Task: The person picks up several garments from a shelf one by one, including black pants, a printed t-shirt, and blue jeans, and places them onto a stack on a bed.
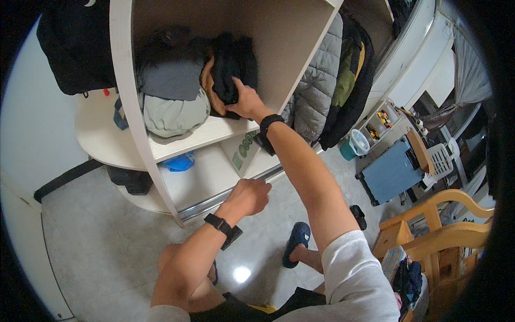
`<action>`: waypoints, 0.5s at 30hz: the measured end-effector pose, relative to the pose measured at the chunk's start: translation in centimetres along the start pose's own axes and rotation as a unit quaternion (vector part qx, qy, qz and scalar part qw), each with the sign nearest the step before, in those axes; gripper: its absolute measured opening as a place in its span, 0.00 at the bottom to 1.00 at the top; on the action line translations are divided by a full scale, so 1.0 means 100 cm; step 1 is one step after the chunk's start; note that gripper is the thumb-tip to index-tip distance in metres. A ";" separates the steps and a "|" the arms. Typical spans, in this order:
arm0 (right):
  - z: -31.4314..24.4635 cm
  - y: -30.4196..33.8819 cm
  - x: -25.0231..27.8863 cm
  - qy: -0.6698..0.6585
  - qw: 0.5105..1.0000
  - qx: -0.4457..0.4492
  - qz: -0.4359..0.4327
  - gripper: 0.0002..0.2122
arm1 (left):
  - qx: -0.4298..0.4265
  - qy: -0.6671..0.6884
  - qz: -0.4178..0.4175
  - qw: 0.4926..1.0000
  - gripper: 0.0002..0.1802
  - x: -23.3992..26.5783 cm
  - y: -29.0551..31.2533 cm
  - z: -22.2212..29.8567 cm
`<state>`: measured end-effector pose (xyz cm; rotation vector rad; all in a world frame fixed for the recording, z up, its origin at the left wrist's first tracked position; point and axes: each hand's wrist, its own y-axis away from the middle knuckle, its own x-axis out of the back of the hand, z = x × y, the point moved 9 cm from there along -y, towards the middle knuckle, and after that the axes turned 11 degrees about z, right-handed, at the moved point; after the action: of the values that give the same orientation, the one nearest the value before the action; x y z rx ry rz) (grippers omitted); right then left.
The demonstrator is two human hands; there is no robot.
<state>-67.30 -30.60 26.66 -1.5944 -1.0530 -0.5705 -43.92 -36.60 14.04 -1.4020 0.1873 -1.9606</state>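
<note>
My right hand (248,101) reaches into the wardrobe shelf, thumb and index finger apart, touching a bundle of black clothing (230,67). A tan garment (208,80) is wedged along the left side of that bundle. Left of it lie stacked folded clothes: a dark grey one (170,78) above a pale grey-green one (176,114) at the shelf's front. Lower down, in front of the wardrobe, hovers my left hand (249,197), its fingers curled into a loose fist and touching nothing. I see nothing held in it.
Below the shelf (198,140) is a compartment with a blue plastic bag (178,161). A grey padded jacket (319,80) hangs right of the partition. A blue suitcase (390,173), a bin (354,145) and a wooden chair (429,214) stand to the right.
</note>
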 end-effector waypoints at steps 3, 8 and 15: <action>0.023 0.000 0.008 0.017 0.998 0.029 0.046 0.31 | 0.020 0.019 -0.007 1.000 0.11 0.015 -0.003 0.003; 0.011 0.045 0.046 -0.057 0.996 0.014 0.061 0.21 | 0.063 0.018 0.081 0.995 0.08 0.039 -0.002 -0.013; -0.002 0.163 0.089 -0.135 0.983 0.067 0.101 0.14 | 0.183 0.122 0.260 0.940 0.23 0.066 -0.001 -0.038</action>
<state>-48.95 -28.05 25.48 -1.6642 -1.0857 -0.1456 -48.37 -41.64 17.65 -0.7662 0.2617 -1.6099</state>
